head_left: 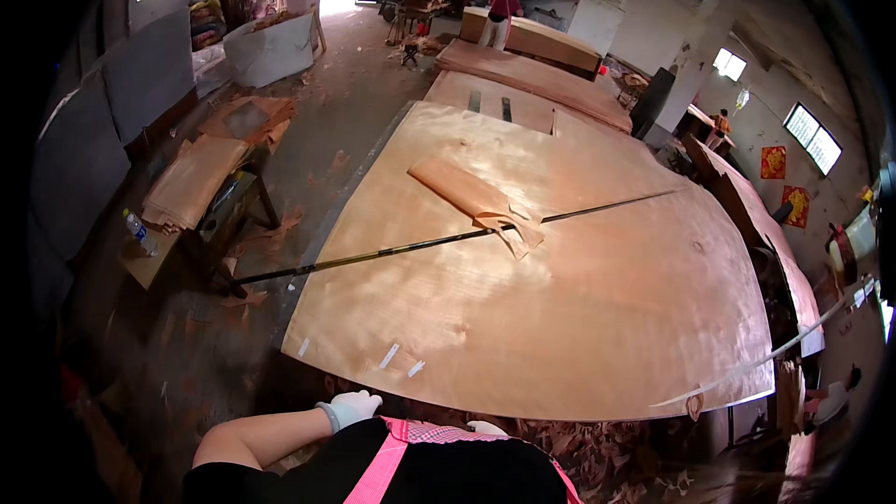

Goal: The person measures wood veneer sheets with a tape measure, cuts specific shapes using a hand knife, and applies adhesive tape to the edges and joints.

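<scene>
The pole (401,250) slants away rightward across the wooden sheet (579,317), beyond the left hand (353,408), elbow bent, and right hand (487,427); grips unclear.

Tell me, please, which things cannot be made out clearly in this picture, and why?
In the head view:
Right grip: mostly hidden by the clothing.
Left grip: fingers too small to tell whether they hold anything.
Red-topped worker: hands too far and small.
Bottle: label too small to read.
</scene>
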`<state>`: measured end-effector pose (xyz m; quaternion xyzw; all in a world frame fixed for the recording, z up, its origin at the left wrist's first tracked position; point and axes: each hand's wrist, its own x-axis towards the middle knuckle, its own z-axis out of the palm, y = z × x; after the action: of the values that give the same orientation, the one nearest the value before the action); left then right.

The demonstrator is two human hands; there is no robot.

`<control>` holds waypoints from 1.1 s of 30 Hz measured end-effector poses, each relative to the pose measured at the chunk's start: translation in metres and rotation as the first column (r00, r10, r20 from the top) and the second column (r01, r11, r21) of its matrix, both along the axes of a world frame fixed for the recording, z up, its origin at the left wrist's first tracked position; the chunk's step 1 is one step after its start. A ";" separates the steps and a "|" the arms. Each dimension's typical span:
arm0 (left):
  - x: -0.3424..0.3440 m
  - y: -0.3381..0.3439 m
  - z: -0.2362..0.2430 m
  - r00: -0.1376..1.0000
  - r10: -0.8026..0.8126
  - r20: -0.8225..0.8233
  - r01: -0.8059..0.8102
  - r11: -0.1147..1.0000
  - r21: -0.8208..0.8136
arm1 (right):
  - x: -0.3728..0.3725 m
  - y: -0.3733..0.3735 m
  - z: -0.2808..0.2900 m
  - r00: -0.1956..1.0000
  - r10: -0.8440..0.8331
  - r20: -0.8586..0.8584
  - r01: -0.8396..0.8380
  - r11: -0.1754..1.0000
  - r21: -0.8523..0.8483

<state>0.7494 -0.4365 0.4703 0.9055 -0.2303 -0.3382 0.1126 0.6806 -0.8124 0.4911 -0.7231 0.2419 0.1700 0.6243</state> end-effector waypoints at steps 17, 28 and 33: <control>-0.051 0.015 -0.001 0.922 0.355 0.155 -0.316 0.921 -0.229 | -0.023 0.014 -0.015 0.972 0.212 -0.104 -0.217 0.976 -0.032; -0.045 0.038 -0.007 0.979 0.154 -0.134 -0.196 0.892 -0.407 | -0.056 -0.018 -0.031 0.957 0.245 -0.159 -0.264 0.957 -0.117; -0.026 0.056 0.007 0.727 0.537 -0.428 -0.687 0.548 -0.478 | -0.026 -0.014 -0.012 0.990 0.139 -0.035 -0.143 0.947 -0.286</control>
<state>0.7236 -0.3803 0.4774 0.7948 0.0214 -0.2869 0.5344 0.6551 -0.8264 0.4792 -0.8204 0.2163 0.1826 0.4968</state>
